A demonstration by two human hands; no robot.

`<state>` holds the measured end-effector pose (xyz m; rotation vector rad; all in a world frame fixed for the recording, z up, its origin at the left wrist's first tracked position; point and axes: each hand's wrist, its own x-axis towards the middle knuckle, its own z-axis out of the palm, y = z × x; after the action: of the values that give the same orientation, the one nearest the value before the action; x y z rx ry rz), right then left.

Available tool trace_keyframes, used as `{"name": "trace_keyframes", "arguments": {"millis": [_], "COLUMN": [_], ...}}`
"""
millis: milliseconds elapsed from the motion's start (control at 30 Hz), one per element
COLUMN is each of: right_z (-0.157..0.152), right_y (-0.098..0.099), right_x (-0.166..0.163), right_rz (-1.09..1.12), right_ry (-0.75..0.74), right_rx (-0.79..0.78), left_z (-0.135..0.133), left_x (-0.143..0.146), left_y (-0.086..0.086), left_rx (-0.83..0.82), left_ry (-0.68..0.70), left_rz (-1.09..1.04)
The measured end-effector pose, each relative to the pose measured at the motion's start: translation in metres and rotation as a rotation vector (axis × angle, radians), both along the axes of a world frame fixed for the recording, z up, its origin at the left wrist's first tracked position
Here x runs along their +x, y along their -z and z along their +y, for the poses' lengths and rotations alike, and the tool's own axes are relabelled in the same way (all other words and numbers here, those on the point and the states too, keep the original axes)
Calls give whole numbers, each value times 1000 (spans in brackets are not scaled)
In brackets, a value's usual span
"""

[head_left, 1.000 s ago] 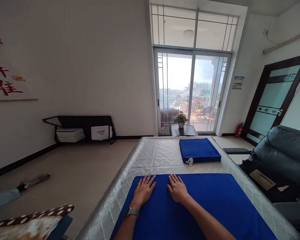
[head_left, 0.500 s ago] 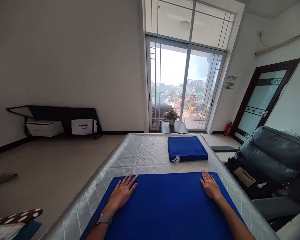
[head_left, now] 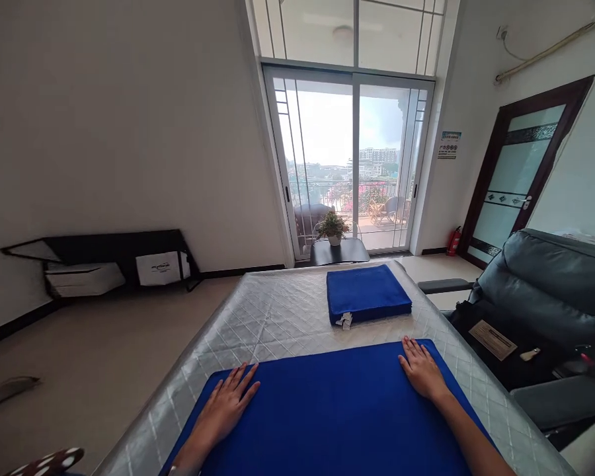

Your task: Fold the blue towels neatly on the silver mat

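Resting left hand [head_left: 224,404] and right hand [head_left: 422,370] on a blue cloth [head_left: 322,413]

Nearest, lower left, we catch a scrap of brown dotted fabric [head_left: 64,459], mostly out of frame. The blue cloth lies flat on a silvery quilted surface [head_left: 272,330], its near side cut off. Both our hands: palms down, fingers stretched and loosely parted, gripping nothing. Left sits by the cloth's far left corner, fingertips at the edge; right, by the far right corner. Just beyond, apart from the cloth, we have a folded blue stack [head_left: 367,291], white tags [head_left: 345,321] at its near left corner. To our right, a dark armchair [head_left: 550,284], brown printed rectangle [head_left: 492,339] in it. Farther: black rack [head_left: 116,248] along the left wall [head_left: 119,139], with white box [head_left: 84,281] and white bag [head_left: 158,269]; potted plant [head_left: 333,228] on a dark top [head_left: 341,252]; red fire extinguisher [head_left: 454,241]; sliding glass doors [head_left: 322,142]. Outside, pale buildings [head_left: 379,157].
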<state>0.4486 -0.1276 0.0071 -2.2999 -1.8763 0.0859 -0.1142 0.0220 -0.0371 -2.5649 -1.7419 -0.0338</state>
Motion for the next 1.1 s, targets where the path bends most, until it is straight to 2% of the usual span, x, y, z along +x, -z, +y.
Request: {"name": "trace_keyframes", "arguments": {"millis": [133, 233, 300, 400, 533, 633, 767, 967, 1100], "right_z": [0, 1, 3, 8, 19, 30, 55, 98, 113], "right_y": [-1, 0, 1, -1, -16, -37, -57, -58, -57], "right_x": [-1, 2, 5, 11, 2, -28, -94, -187, -209], "right_rz": [-11, -42, -65, -86, -81, -31, 15, 33, 28], "right_ry": [4, 0, -14, -27, -3, -61, -197, -367, -374], "right_rx": [5, -5, -19, -40, 6, 66, 81, 54, 47], "left_z": [9, 10, 7, -2, -9, -11, -14, -16, -16], "left_x": [-17, -26, -25, -16, -5, -3, -5, -4, -6], "left_y": [10, 8, 0, -19, -38, -42, -41, -40, -40], "left_rx": [37, 57, 51, 28, -8, -3, 40, 70, 68], "left_ry": [26, 36, -11, -153, -228, -232, -214, -219, -227], "left_rz": [0, 25, 35, -21, -93, -136, -185, -194, -213]}}
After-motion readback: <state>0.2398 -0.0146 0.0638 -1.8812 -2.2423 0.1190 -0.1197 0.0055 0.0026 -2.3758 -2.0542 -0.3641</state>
